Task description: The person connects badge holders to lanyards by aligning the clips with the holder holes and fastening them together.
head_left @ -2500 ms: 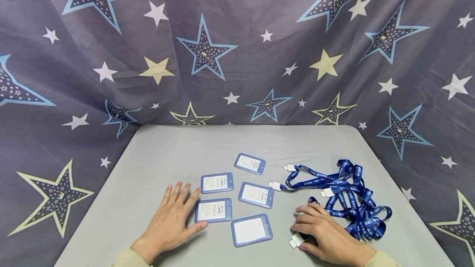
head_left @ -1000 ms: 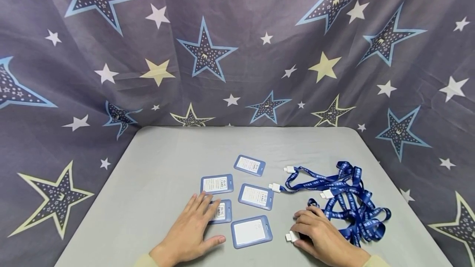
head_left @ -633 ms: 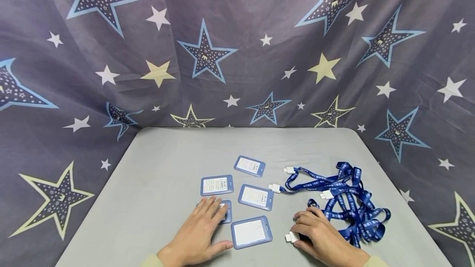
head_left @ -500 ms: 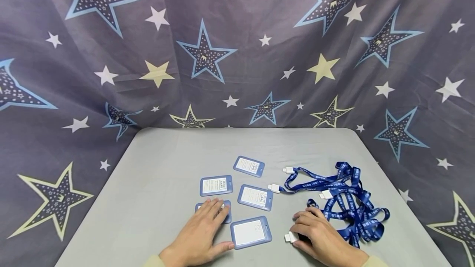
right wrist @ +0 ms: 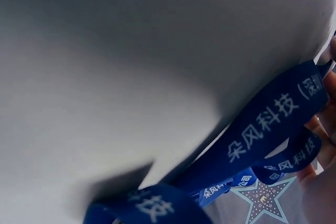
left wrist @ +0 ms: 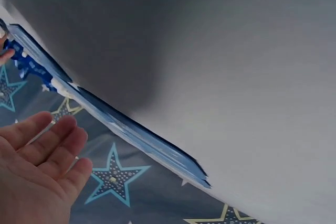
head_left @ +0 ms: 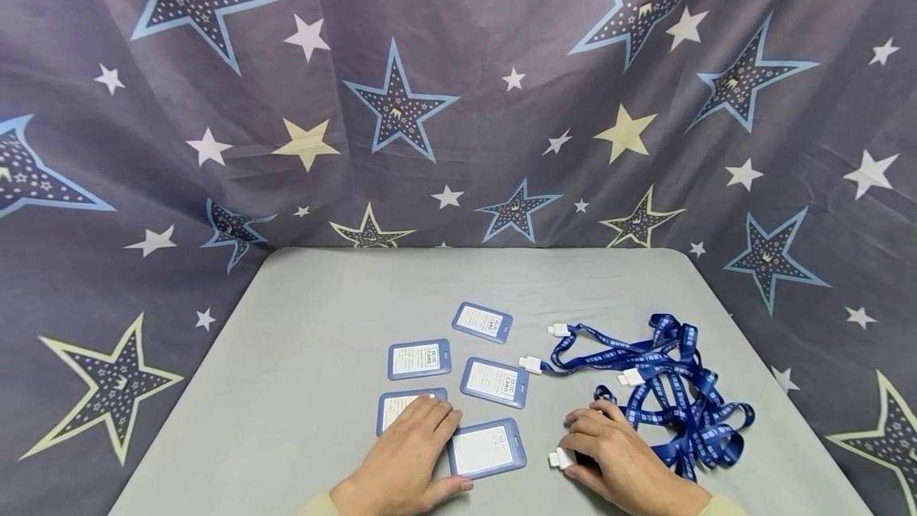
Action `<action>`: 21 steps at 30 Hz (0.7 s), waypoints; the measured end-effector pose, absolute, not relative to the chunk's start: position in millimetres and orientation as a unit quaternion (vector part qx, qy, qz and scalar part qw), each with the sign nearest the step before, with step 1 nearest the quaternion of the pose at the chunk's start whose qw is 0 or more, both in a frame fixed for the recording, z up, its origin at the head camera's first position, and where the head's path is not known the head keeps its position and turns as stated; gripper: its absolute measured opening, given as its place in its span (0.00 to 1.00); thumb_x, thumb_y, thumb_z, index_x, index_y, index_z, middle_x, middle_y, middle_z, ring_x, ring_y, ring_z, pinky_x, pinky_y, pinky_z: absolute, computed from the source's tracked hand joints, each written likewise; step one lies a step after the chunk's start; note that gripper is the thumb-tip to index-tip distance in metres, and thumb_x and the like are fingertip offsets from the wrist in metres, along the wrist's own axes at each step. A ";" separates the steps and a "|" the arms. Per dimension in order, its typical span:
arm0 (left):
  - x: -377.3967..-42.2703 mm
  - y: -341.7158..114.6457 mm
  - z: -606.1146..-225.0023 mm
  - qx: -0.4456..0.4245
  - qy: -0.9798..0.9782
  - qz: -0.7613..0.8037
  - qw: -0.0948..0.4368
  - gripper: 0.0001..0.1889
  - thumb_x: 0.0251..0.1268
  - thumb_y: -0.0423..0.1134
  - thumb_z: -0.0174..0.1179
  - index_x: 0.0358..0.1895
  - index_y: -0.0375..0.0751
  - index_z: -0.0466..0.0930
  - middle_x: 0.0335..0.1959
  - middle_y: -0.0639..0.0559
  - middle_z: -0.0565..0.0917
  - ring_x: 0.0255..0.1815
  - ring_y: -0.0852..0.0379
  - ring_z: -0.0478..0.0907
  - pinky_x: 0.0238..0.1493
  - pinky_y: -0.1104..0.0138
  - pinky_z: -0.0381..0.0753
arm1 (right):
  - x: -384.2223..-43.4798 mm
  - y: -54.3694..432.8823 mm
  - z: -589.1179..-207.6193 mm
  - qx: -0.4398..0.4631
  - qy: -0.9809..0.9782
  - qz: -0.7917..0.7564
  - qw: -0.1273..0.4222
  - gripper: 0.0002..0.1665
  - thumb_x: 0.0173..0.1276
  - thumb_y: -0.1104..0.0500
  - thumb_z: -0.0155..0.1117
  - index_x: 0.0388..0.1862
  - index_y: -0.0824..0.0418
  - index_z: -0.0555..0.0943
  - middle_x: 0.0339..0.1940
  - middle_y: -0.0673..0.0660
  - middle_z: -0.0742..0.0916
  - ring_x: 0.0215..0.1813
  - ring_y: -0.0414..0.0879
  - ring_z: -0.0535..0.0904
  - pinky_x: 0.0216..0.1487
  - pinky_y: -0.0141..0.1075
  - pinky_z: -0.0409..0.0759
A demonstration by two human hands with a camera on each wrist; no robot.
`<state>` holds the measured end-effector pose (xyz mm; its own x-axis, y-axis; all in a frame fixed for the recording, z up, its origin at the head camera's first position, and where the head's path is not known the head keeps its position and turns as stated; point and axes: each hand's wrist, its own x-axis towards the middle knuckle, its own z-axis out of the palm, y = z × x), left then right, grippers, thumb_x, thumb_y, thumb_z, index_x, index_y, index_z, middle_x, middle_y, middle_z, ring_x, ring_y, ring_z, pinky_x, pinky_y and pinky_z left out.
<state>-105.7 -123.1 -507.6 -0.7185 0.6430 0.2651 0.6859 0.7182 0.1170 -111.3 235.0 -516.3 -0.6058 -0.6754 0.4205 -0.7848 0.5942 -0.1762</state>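
In the head view my left hand is over the near part of the table, fingers relaxed. It overlaps the near left badge holder, and its fingertips are at the left edge of the near right badge holder. The left wrist view shows its palm with nothing in it, beside holders seen nearly edge-on. My right hand grips a blue lanyard just behind its white clip. In the right wrist view the printed strap runs into the fingers.
Three more blue-framed badge holders lie farther back: one at left, one at centre and one at the rear. Tangled blue lanyards with white clips lie at right. A starry curtain surrounds the grey table.
My left hand has moved right and nearer me, from left of the badge holders to the near right one. My right hand, still gripping the lanyard, has shifted slightly left early on.
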 end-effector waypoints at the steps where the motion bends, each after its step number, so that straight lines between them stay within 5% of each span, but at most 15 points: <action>1: -106.3 -121.6 -507.6 -0.364 -0.919 -0.103 0.109 0.43 0.62 0.72 0.60 0.65 0.37 0.77 0.62 0.46 0.80 0.68 0.46 0.73 0.75 0.51 0.66 | -111.4 234.8 -516.2 0.416 -0.879 0.174 0.157 0.15 0.54 0.50 0.82 0.40 0.49 0.88 0.44 0.40 0.85 0.55 0.42 0.81 0.64 0.41 0.63; 21: -104.5 -102.6 -510.1 -0.379 -0.916 -0.073 0.115 0.38 0.57 0.65 0.70 0.58 0.35 0.79 0.48 0.51 0.80 0.52 0.53 0.74 0.62 0.57 0.77 | -109.4 229.6 -515.1 0.410 -0.883 0.176 0.144 0.14 0.56 0.50 0.81 0.40 0.49 0.88 0.44 0.40 0.86 0.55 0.43 0.81 0.63 0.49 0.72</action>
